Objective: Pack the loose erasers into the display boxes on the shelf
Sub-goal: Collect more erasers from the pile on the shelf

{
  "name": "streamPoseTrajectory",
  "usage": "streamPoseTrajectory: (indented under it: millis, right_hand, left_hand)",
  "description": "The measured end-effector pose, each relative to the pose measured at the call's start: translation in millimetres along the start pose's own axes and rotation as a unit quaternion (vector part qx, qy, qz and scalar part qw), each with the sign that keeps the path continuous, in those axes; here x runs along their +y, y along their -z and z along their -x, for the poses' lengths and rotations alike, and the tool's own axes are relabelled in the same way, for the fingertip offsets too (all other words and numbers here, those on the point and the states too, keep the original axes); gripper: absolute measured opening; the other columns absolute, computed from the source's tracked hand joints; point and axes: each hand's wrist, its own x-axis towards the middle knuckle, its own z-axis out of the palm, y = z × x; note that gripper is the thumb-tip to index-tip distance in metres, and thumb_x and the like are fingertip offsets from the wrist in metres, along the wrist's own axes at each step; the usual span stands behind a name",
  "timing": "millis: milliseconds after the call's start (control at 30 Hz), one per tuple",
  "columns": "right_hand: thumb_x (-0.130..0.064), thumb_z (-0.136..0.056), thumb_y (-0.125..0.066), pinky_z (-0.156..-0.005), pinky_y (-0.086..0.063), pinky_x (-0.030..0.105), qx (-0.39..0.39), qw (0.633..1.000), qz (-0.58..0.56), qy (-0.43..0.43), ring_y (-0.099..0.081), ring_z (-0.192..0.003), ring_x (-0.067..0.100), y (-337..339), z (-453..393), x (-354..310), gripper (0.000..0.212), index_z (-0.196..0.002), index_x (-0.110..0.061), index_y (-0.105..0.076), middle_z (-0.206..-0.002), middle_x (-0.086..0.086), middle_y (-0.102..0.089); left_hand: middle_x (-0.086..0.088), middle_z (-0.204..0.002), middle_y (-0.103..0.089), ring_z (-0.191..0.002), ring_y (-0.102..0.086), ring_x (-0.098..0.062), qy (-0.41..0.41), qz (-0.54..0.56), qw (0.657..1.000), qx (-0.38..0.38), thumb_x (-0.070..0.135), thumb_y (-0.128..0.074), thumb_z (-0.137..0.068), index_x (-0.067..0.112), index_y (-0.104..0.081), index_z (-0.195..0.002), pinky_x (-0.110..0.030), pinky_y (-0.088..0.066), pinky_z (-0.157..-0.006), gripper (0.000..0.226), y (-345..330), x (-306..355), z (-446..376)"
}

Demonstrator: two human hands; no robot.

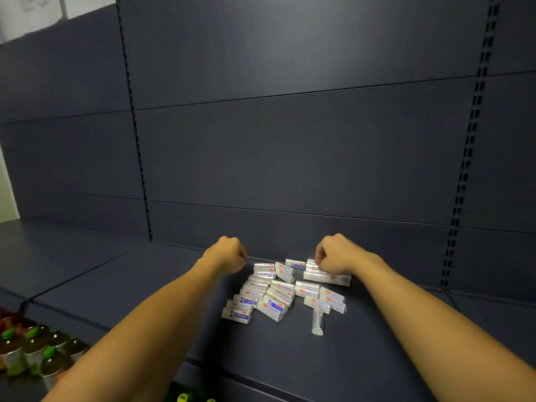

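Our left hand point(229, 253) hung fisted, seemingly empty; our right hand point(333, 256) pinched erasers point(275, 291); we should have gathered evenly.

A shop is shown. A dark blue retail shelf point(290, 358) is backed by plain metal panels point(290, 155), and slotted uprights point(464, 169) of the kind used for adjustable shop shelving are seen at the left and right. Many identical wrapped erasers point(278, 288) are piled on the shelf like stock. Rows of bottles with green caps point(37, 349) are ranged on a lower shelf at the near left.
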Motion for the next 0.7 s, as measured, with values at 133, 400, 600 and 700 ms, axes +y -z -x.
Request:
streamPoseTrajectory:
  millis: [133,400,600,700]
  right_hand:
    - [-0.012,-0.086,-0.061,-0.081,-0.06,0.039,0.013,1.0,-0.003,-0.027,-0.065,-0.087,0.02,-0.3,-9.9,3.7,0.015,-0.082,-0.023,-0.071,-0.096,-0.001,-0.067]
    - [-0.02,-0.086,-0.074,-0.079,-0.059,0.037,0.034,0.994,-0.03,-0.098,-0.066,-0.086,0.02,-23.8,-34.3,-5.5,0.014,-0.073,-0.022,-0.072,-0.091,0.0,-0.07]
    - [-0.029,-0.088,-0.076,-0.085,-0.059,0.041,0.06,0.988,-0.069,-0.124,-0.067,-0.087,0.02,-50.9,-60.4,-31.3,0.012,-0.086,-0.018,-0.078,-0.092,0.001,-0.073]
    - [-0.032,-0.089,-0.075,-0.082,-0.058,0.038,0.067,0.986,-0.074,-0.137,-0.066,-0.087,0.02,-56.6,-71.2,-38.8,0.016,-0.089,-0.017,-0.079,-0.093,0.002,-0.073]
  left_hand:
    - [0.0,-0.106,-0.073,-0.091,-0.068,-0.021,-0.02,-0.004,1.0,-0.006,0.012,-0.054,-0.094,0.018,-0.077,-0.105,-0.039,-0.061,-0.083,0.026,-6.0,0.3,-23.1]
    - [-0.001,-0.11,-0.073,-0.099,-0.067,-0.021,-0.052,0.056,0.996,-0.045,0.009,-0.056,-0.097,0.016,-0.078,-0.104,-0.038,-0.057,-0.094,0.024,-27.3,0.4,-68.9]
    - [-0.003,-0.113,-0.074,-0.109,-0.065,-0.021,-0.071,0.114,0.985,-0.107,0.011,-0.065,-0.096,0.016,-0.08,-0.101,-0.033,-0.05,-0.102,0.016,-38.8,-6.8,-88.1]
    - [-0.001,-0.114,-0.073,-0.11,-0.064,-0.019,-0.084,0.138,0.978,-0.131,0.017,-0.069,-0.095,0.017,-0.079,-0.104,-0.03,-0.049,-0.098,0.013,-34.9,-11.7,-89.9]
